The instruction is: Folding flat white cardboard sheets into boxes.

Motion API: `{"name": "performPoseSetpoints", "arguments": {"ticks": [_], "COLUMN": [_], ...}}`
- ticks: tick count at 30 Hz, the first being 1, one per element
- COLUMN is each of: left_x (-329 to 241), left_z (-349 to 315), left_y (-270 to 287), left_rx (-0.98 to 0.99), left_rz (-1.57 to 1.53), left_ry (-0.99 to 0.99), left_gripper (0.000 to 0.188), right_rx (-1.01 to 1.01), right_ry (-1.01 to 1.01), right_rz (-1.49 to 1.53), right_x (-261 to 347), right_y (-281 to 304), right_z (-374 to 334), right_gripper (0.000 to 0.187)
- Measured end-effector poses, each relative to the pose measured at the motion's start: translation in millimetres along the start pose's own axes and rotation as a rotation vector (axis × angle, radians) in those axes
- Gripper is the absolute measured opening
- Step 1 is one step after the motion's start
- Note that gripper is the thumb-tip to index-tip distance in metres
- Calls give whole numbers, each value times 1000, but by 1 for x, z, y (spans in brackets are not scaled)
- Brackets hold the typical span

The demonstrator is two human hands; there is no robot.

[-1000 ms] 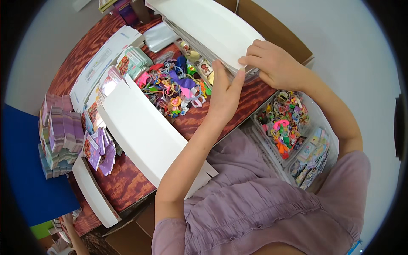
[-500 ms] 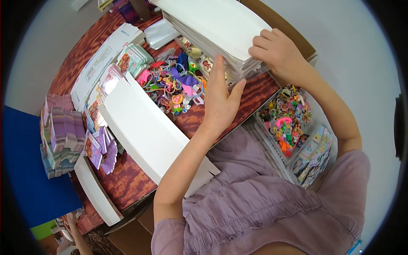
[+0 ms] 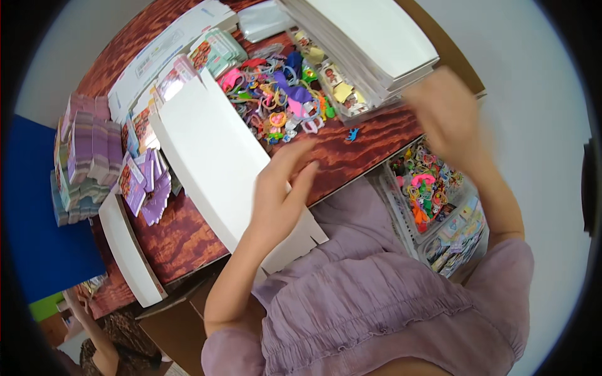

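Observation:
My left hand is open, thumb and fingers apart, over the near right edge of a long white open cardboard box. It holds nothing. My right hand, smeared by motion, is beside the near end of a stack of white cardboard trays; its fingers cannot be made out. Between the box and the stack lies a heap of colourful small trinkets and bands. A clear tray with small yellow and picture pieces sits against the stack. One small blue trinket lies apart on the table.
Bundled cards are piled at the far left, beside fanned purple cards. Mint-green cards and a clear plastic bag pile lie at the back. Below the table's right edge stand tubs of trinkets and packets. Another person's arm shows lower left.
Both hands have left the white stack: the left moved down and left, the right slightly down and right. The clear tray and blue trinket now show more fully. The view has shifted.

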State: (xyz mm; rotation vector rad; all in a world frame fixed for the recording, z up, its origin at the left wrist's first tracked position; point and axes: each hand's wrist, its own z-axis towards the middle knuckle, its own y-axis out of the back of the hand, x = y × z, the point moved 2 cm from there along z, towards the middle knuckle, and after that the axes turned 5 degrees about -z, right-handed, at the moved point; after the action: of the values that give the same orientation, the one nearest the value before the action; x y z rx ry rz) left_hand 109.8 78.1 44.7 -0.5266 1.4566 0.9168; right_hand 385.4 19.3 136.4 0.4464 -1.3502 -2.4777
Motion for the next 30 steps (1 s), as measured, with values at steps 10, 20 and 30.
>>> {"name": "performPoseSetpoints", "arguments": {"ticks": [10,20,30], "left_x": [47,39,53], "left_z": [-179,-164,-156], "left_y": [94,80,58], "left_rx": [223,9,-241], "left_rz": [1053,742,1000], "left_ry": [-133,-365,-385], "left_gripper": [46,21,19], "right_rx": [179,237,175], "right_ry": [584,594,323], "right_rz": [433,496,726], "right_x": [148,140,158], "right_y": [-124,-107,-141], "right_z": [-41,-14,-15], "right_gripper": [22,18,16]}}
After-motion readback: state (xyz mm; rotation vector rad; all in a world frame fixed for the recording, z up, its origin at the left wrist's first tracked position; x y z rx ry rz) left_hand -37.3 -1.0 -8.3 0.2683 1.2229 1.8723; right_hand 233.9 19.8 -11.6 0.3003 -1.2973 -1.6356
